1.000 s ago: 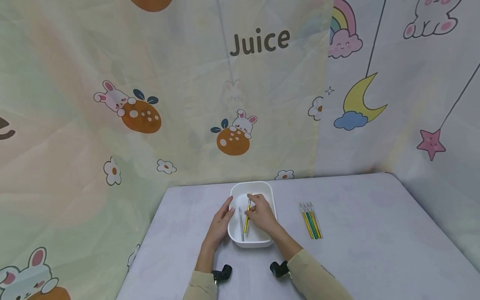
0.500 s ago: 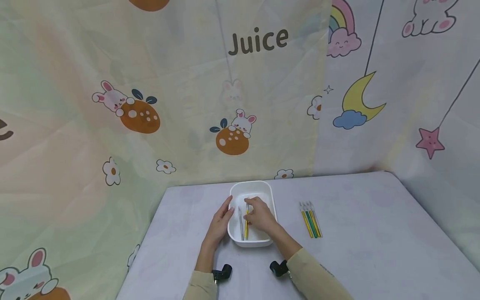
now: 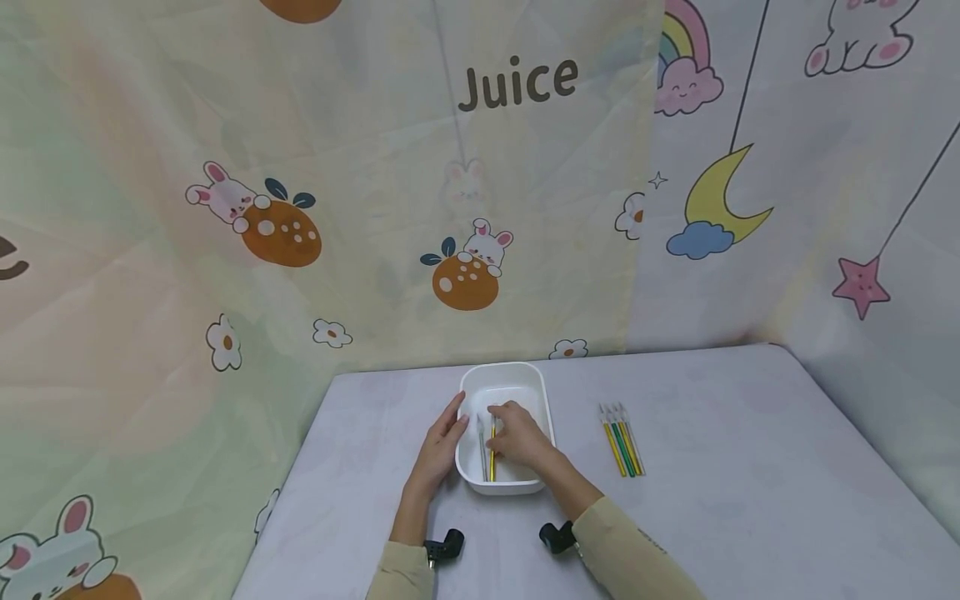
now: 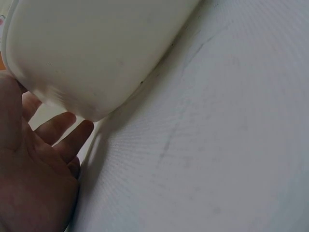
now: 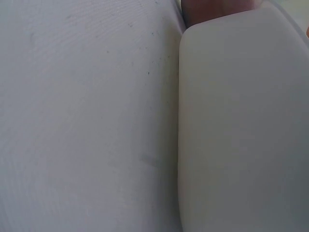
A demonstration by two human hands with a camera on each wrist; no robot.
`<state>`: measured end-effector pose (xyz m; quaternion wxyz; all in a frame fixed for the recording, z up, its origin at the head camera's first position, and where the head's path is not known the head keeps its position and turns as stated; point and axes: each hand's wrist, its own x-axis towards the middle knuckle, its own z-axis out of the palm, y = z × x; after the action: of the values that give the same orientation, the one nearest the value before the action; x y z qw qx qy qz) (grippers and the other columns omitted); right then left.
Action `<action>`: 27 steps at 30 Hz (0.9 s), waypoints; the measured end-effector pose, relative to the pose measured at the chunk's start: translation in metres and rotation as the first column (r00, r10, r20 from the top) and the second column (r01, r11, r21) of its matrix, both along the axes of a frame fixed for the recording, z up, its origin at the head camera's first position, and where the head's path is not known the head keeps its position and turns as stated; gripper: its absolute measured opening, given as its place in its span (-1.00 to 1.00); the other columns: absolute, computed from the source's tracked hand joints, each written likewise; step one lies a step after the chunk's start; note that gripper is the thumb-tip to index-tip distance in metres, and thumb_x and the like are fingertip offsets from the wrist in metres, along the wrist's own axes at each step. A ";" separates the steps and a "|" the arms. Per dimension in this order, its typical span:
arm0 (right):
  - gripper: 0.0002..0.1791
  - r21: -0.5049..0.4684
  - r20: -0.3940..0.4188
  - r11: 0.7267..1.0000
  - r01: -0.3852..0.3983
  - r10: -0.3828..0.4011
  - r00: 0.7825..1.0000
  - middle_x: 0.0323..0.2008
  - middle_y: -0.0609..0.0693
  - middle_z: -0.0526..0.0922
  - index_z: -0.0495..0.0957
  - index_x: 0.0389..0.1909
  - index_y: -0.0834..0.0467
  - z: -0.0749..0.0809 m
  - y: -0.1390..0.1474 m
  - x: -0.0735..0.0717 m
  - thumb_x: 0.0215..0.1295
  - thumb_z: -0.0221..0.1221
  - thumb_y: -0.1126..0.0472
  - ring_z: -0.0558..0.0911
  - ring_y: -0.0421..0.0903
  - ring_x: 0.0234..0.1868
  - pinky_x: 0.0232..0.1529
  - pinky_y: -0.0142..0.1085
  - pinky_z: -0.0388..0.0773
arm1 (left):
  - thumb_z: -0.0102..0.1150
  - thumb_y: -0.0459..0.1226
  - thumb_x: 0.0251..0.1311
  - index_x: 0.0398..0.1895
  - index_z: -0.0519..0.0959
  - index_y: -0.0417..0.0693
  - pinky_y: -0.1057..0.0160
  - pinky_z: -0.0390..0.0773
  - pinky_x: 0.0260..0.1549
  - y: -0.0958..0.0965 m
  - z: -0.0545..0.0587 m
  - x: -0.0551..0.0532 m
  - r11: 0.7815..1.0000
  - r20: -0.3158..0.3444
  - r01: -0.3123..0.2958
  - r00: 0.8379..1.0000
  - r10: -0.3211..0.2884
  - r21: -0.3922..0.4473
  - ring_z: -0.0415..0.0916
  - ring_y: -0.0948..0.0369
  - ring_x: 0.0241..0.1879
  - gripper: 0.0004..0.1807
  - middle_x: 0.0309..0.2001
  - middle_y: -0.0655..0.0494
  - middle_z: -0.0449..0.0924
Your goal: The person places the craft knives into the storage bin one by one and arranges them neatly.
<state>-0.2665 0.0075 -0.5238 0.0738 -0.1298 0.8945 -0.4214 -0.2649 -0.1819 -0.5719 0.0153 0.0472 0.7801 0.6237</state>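
Observation:
A white rectangular tray [image 3: 504, 490] stands on the table, its end wall filling much of both wrist views. At its left side my left hand [image 3: 437, 450] holds it, thumb by the rim and fingers [image 4: 75, 140] against the outer wall. My right hand [image 3: 522, 435] is inside the tray, thumb and index finger pinching a slim yellow pen-like stick [image 3: 492, 467] with a pale tip. The stick lies low along the tray, its upper part partly hidden by the fingers. Beside it on the left lies a silvery-white stick [image 3: 483, 454] of similar shape.
Right of the tray, several yellow, green and pale pen-like sticks [image 3: 622, 442] lie side by side on the white-covered table [image 3: 720, 500]. A printed cloth [image 3: 390, 275] hangs behind the table's far edge.
My right hand has moved slightly down and toward me with the yellow stick, which now lies straighter beside the silvery one. The left hand has stayed in place.

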 end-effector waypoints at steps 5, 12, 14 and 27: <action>-0.28 0.019 0.018 0.999 -0.030 0.030 0.999 0.05 0.20 0.60 0.49 0.37 0.33 -0.002 -0.001 0.000 0.17 0.49 0.33 0.61 -0.19 -0.39 -0.33 -0.39 0.65 | 0.02 -0.02 0.58 0.56 0.29 0.49 -0.11 0.03 0.61 0.000 0.001 0.000 1.000 -0.003 -0.003 1.000 0.003 -0.002 -0.03 0.11 0.67 -0.46 0.63 0.31 0.13; -0.28 0.084 -0.009 0.995 -0.057 0.058 0.998 -0.06 0.13 0.62 0.53 0.33 0.34 -0.003 -0.002 -0.002 0.13 0.52 0.28 0.55 -0.17 -0.33 -0.26 -0.34 0.57 | 0.02 -0.03 0.58 0.55 0.30 0.51 -0.08 0.04 0.62 0.001 0.002 0.002 1.000 0.002 -0.016 1.000 0.016 -0.004 -0.03 0.14 0.67 -0.47 0.62 0.35 0.15; -0.28 0.103 -0.026 0.993 -0.063 0.066 0.997 -0.05 0.13 0.62 0.54 0.32 0.34 -0.003 -0.002 -0.003 0.12 0.53 0.27 0.53 -0.16 -0.30 -0.23 -0.32 0.54 | 0.02 -0.03 0.58 0.55 0.30 0.51 -0.08 0.04 0.62 0.002 0.003 0.002 1.000 0.000 -0.017 1.000 0.017 -0.007 -0.03 0.14 0.67 -0.47 0.62 0.35 0.14; -0.26 0.077 -0.015 0.992 -0.097 0.099 0.995 0.05 0.19 0.60 0.51 0.35 0.33 -0.001 0.000 0.000 0.13 0.52 0.30 0.55 -0.16 -0.32 -0.28 -0.35 0.57 | 0.01 -0.02 0.59 0.55 0.29 0.52 -0.07 0.04 0.62 0.002 0.003 0.002 1.000 -0.005 -0.008 1.000 0.008 -0.002 -0.02 0.15 0.67 -0.47 0.62 0.36 0.14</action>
<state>-0.2664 0.0072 -0.5253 0.0907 -0.1746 0.9031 -0.3817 -0.2627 -0.1801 -0.5686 0.0110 0.0455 0.7809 0.6229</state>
